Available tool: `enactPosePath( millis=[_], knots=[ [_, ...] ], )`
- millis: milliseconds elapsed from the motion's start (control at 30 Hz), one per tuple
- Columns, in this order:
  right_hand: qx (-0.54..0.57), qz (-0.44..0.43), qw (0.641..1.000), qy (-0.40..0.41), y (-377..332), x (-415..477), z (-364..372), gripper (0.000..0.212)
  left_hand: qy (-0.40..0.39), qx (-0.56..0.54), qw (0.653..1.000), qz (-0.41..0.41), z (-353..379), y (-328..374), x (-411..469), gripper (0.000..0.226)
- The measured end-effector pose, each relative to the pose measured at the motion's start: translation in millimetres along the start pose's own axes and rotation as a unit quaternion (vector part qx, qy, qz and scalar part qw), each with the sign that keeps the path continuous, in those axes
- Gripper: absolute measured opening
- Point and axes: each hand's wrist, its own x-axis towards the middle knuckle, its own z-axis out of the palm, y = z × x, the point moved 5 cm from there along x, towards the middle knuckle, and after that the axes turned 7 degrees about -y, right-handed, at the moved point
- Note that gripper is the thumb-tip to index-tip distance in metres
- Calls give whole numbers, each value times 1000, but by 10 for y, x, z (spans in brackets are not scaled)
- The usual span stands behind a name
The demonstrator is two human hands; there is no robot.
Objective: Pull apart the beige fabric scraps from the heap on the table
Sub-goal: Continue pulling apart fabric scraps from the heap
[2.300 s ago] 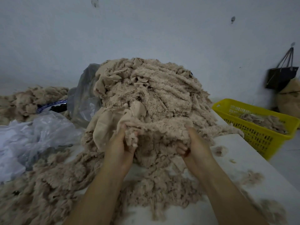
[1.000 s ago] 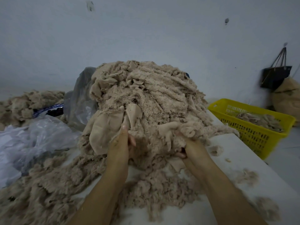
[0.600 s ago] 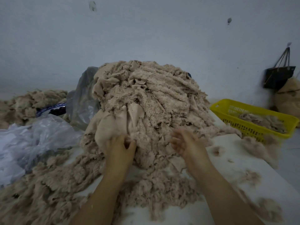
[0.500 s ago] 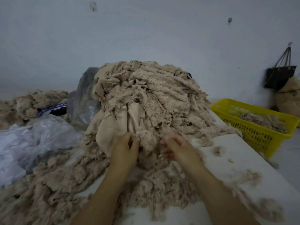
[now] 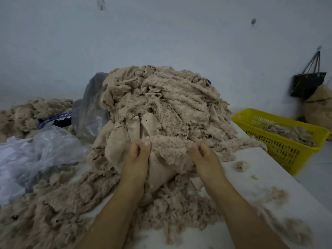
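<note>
left hand (image 5: 137, 155): pinches fleecy scrap (image 5: 168, 150) at its 9 o'clock edge
right hand (image 5: 203, 157): pinches 3 o'clock edge
heap (image 5: 161, 105): 12 o'clock on desk (image 5: 260, 177)

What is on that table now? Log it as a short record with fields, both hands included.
left hand: pinches the left edge of a fuzzy beige scrap
right hand: pinches the right edge of the same scrap
scrap: spread between both hands, in front of the heap
heap: tall beige mound, mid-table
table: white, strewn with loose fluff
yellow basket: beyond the table's right edge, scraps inside
plastic bags: clear, crumpled, at left
</note>
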Motion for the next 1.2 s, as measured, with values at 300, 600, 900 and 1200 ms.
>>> enactPosePath(
  millis=[300,600,900,1200],
  knots=[
    [431,145,890,-37,76,-21,60,26,-13,108,994,-15,-5,-14,-34,50],
    [559,81,823,70,178,60,-128,24,-106,-26,992,-58,69,-13,-76,46],
    [407,51,912,-24,36,6,-33,36,-76,316,943,63,88,-34,-1,33],
    [11,-90,992,-92,-219,-123,212,44,-131,-10,991,-11,244,-45,-137,26]
  ],
)
